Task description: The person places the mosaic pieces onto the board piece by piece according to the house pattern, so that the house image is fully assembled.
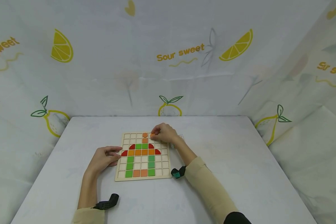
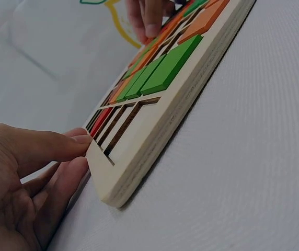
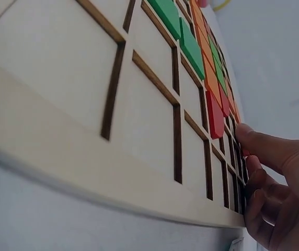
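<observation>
A wooden grid board (image 1: 118, 175) lies on the table, partly filled with flat green, orange and red pieces. At its left edge, my left hand (image 1: 102, 158) holds the rim between thumb and fingers; the left wrist view shows the left hand (image 2: 24, 172) at the board's side. My right hand (image 1: 165, 133) is over the top row and pinches an orange piece (image 1: 152, 136), mostly covered by the fingers. Beside it, a rounded orange piece (image 1: 145, 135) sits in the top row. In the right wrist view, the right hand (image 3: 280, 183) reaches the far cells, past a red quarter-round piece (image 3: 215, 116).
Partly behind the right wrist lies a small clear item with a grid pattern (image 1: 181, 137), its kind unclear. The white table (image 1: 226, 155) extends around the board. A lemon-printed white cloth (image 1: 106, 77) hangs behind and at the sides.
</observation>
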Demonstrator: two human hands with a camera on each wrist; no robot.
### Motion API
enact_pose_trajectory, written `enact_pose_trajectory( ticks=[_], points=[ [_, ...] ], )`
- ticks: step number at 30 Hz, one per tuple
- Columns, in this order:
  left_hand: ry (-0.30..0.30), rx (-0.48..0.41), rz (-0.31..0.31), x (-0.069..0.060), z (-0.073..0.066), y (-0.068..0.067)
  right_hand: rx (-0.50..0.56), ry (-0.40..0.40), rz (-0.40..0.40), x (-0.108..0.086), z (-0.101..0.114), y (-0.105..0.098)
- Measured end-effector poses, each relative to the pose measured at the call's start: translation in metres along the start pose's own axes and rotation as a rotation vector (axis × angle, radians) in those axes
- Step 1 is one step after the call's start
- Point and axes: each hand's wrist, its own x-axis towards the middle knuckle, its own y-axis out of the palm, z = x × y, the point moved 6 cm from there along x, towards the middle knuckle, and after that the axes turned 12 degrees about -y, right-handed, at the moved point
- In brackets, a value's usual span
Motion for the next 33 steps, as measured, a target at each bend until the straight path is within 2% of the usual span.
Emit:
enact_pose_trajectory(
  ticks=[8, 18, 23, 33],
  points=[
    [0.001, 0.003, -0.005, -0.002, -0.001, 0.001, 0.000, 0.004, -0.009, 0.001, -0.002, 0.004],
    [-0.004, 0.004, -0.006, -0.004, -0.002, 0.000, -0.001, 0.012, -0.048, -0.002, 0.006, 0.005],
    [-0.011, 0.004, 0.002, -0.004, -0.002, 0.002, -0.013, 0.035, -0.031, -0.004, 0.006, 0.007],
    [-0.018, 0.009, -0.003, -0.002, -0.001, 0.000, 0.014, 0.028, 0.060, -0.013, 0.008, 0.004]
  ],
)
